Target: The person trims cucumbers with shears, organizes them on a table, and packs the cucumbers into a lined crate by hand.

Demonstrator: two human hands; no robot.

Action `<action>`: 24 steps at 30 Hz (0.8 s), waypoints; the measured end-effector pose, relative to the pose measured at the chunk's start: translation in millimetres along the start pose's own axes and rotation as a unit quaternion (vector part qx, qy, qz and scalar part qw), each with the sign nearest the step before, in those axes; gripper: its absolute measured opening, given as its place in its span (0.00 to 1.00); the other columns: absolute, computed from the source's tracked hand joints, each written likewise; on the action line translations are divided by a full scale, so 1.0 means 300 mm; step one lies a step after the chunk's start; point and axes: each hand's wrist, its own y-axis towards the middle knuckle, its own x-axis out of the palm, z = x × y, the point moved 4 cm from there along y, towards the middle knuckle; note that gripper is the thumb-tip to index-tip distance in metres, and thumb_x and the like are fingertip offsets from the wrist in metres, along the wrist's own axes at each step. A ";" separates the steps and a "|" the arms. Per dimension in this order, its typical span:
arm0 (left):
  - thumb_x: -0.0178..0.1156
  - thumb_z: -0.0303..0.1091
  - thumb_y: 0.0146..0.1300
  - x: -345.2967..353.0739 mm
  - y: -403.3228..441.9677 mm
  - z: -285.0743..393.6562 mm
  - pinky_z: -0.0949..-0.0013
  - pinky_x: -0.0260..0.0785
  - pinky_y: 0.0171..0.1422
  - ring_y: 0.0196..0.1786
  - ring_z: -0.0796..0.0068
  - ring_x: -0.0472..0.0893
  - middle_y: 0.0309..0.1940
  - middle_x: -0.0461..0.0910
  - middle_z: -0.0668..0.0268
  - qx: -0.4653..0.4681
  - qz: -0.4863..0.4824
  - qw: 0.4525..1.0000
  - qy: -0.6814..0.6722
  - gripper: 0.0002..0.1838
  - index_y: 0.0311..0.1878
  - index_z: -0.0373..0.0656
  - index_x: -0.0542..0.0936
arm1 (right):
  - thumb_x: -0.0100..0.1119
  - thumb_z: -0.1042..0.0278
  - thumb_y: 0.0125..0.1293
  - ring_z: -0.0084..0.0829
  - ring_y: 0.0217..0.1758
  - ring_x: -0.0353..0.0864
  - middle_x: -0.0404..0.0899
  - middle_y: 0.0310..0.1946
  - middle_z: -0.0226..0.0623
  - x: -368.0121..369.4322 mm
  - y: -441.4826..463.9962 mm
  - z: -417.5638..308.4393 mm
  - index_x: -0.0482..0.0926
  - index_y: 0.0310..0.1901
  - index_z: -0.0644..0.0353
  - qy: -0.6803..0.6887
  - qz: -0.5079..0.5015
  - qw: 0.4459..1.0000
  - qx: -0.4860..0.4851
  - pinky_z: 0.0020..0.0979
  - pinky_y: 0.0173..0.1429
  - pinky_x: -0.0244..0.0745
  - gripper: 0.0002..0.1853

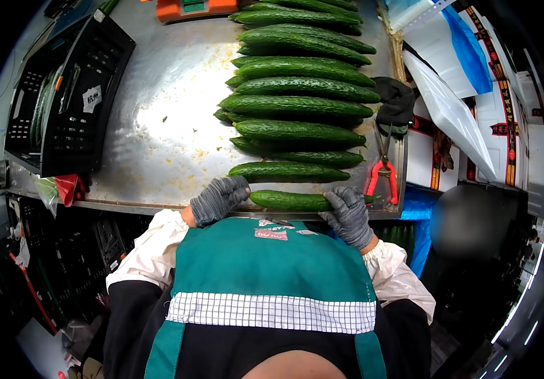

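A long green cucumber (289,201) lies crosswise at the table's near edge, just in front of the green apron. My right hand (349,216), in a grey glove, has its fingers closed over the right end of it. At the opposite end is my left hand (220,201), gloved alike, its fingers drawn together against the cucumber's tip; the thumb side is partly hidden. Just beyond, another cucumber (297,171) lies parallel. Farther up, a stacked row of cucumbers (303,86) stretches away toward the far side, some resting on others.
The metal table (171,136) bears small scraps. Red-handled scissors (382,180) and a dark cloth (395,104) lie along its right edge. A black crate (73,95) with cucumbers inside stands tilted at left. An orange device (196,9) sits at the back. White boxes (496,120) are stacked right.
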 end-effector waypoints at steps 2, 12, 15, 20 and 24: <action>0.50 0.34 0.63 -0.017 -0.004 -0.026 0.66 0.64 0.31 0.23 0.71 0.70 0.20 0.72 0.61 -0.085 0.041 0.993 -0.070 0.11 0.30 0.36 0.73 | 0.67 0.66 0.39 0.45 0.43 0.70 0.70 0.39 0.43 -0.004 0.029 -0.008 0.72 0.43 0.59 0.052 -0.015 0.997 0.051 0.42 0.50 0.64 0.25; 0.49 0.36 0.64 -0.072 -0.010 0.020 0.66 0.63 0.26 0.20 0.69 0.71 0.16 0.69 0.62 0.041 0.198 0.941 0.271 0.14 0.25 0.38 0.71 | 0.66 0.65 0.42 0.45 0.43 0.71 0.71 0.38 0.45 -0.013 0.126 -0.034 0.73 0.43 0.61 0.111 -0.067 0.985 0.113 0.40 0.46 0.68 0.23; 0.48 0.39 0.64 -0.106 -0.020 -0.033 0.75 0.60 0.22 0.17 0.80 0.67 0.16 0.68 0.70 -0.104 0.141 0.982 -0.065 0.14 0.26 0.42 0.71 | 0.65 0.65 0.43 0.44 0.43 0.71 0.71 0.39 0.45 -0.026 0.159 -0.021 0.73 0.42 0.61 0.046 -0.047 0.996 0.056 0.40 0.47 0.67 0.23; 0.51 0.38 0.62 -0.138 -0.075 -0.105 0.74 0.63 0.22 0.18 0.77 0.70 0.18 0.71 0.68 -0.204 0.203 0.949 -0.129 0.11 0.28 0.42 0.73 | 0.64 0.66 0.43 0.43 0.45 0.70 0.71 0.41 0.42 0.008 0.225 0.015 0.72 0.44 0.59 -0.029 0.008 0.999 0.014 0.42 0.50 0.64 0.23; 0.56 0.34 0.45 -0.005 -0.081 -0.063 0.55 0.69 0.35 0.34 0.53 0.76 0.34 0.76 0.56 0.024 0.003 0.949 0.314 0.13 0.36 0.42 0.75 | 0.64 0.65 0.42 0.42 0.45 0.70 0.70 0.41 0.40 0.089 0.269 0.026 0.72 0.44 0.57 -0.068 0.029 0.997 -0.029 0.42 0.51 0.62 0.24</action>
